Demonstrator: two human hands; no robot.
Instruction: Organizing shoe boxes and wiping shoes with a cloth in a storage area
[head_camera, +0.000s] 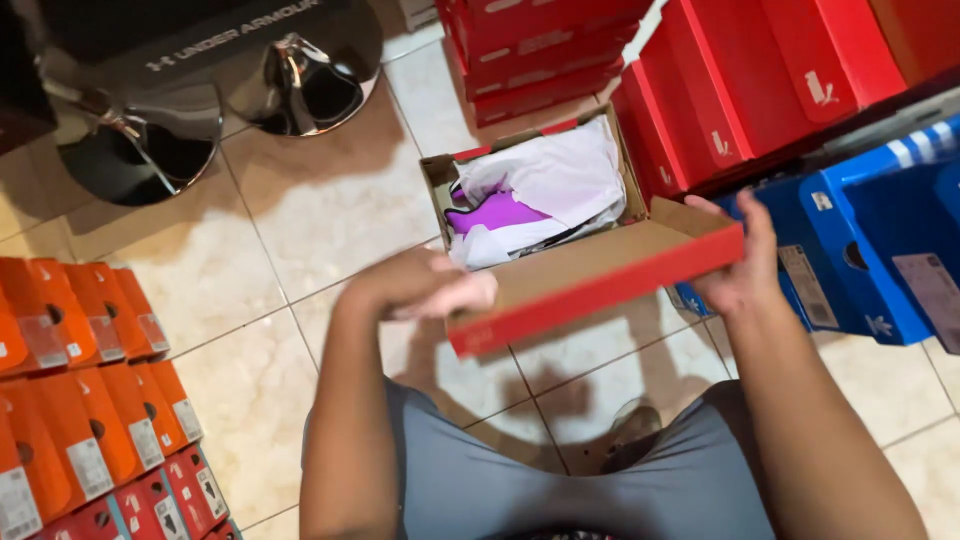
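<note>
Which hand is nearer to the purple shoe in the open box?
Left. The left hand grips the red lid at its end just below-left of the purple shoe. The right hand holds the lid's other end, farther off to the shoe's right.

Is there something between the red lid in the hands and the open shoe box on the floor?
Nothing visible stands between them. The left hand and the right hand hold the red lid by its ends, just in front of the open box. White paper and a purple shoe lie inside the box.
</note>
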